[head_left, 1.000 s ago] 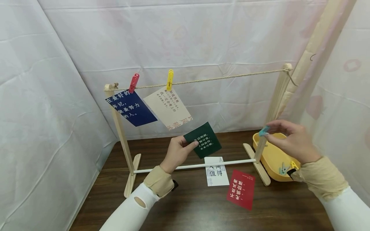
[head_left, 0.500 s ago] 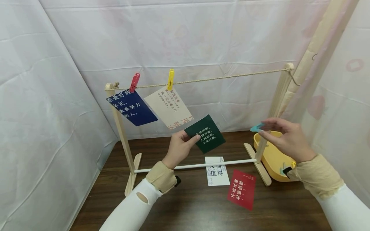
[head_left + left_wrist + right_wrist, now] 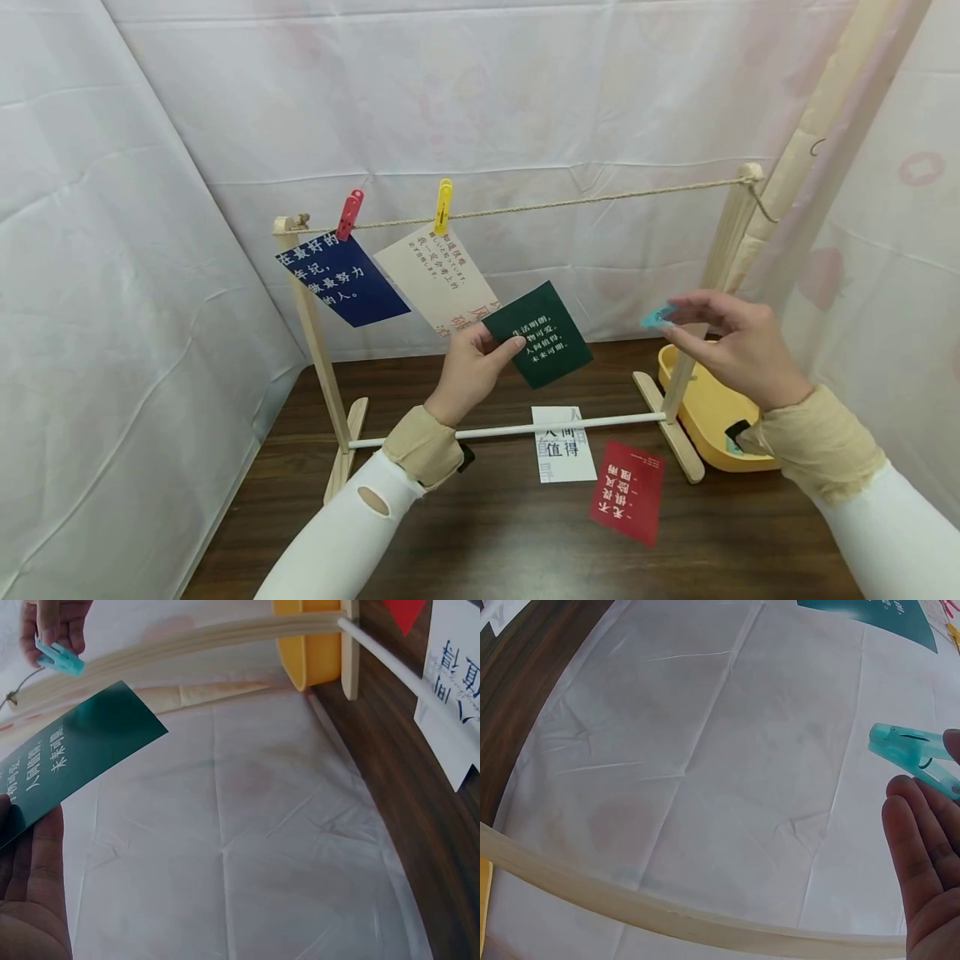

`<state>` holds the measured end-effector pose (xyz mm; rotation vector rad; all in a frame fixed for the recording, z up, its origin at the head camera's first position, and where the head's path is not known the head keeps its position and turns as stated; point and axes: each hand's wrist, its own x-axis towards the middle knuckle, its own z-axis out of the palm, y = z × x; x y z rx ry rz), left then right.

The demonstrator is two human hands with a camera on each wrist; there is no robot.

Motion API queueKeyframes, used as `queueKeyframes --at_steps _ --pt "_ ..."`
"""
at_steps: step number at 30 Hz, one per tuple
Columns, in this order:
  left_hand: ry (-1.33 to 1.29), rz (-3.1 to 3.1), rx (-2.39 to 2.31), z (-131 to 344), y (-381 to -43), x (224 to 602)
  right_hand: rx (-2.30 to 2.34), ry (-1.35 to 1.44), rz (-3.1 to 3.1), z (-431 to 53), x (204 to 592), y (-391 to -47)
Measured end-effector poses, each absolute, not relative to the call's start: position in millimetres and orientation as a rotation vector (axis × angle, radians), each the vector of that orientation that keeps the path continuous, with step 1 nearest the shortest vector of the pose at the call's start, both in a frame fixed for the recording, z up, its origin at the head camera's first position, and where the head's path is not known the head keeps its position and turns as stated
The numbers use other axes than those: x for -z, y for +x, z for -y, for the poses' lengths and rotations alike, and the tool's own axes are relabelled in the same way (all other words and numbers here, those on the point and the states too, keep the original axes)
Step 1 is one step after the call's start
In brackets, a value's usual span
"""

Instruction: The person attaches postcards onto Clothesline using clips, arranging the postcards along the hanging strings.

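Note:
Between thumb and fingers my left hand (image 3: pixel 471 372) pinches a dark green card (image 3: pixel 543 337) with white writing, by its left corner. The card is tilted and stands below the rope (image 3: pixel 585 202). To its right, my right hand (image 3: pixel 738 343) pinches a light blue plastic clothespin (image 3: pixel 657 317), its nose toward the card. In the right wrist view the clothespin (image 3: pixel 911 754) is gripped by its handle ends. On the rope, a red clothespin (image 3: pixel 349 215) holds a navy card (image 3: pixel 345 283) and a yellow clothespin (image 3: pixel 443 207) holds a cream card (image 3: pixel 431 275).
The wooden stand's right post (image 3: pixel 716 250) rises near my right hand. A white bar (image 3: pixel 495 432) crosses low over the table (image 3: pixel 510 542). A white card (image 3: pixel 562 467) and a red card (image 3: pixel 628 492) lie there. A yellow tray (image 3: pixel 705 417) stands behind the right foot.
The left hand has raised the green card a little and to the right. My right hand has brought the clothespin up and leftward, away from the yellow tray.

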<state>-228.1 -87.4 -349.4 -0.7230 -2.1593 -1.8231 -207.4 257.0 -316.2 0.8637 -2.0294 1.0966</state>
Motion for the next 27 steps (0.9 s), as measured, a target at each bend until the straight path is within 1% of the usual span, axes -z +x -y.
queueKeyframes --at_steps 14,27 --pt "-0.779 2.122 1.825 83 -231 330 -1.103 0.92 1.956 -248 301 -212" --pt "-0.825 2.087 1.761 80 -236 305 -1.026 0.968 1.957 -238 277 -213"
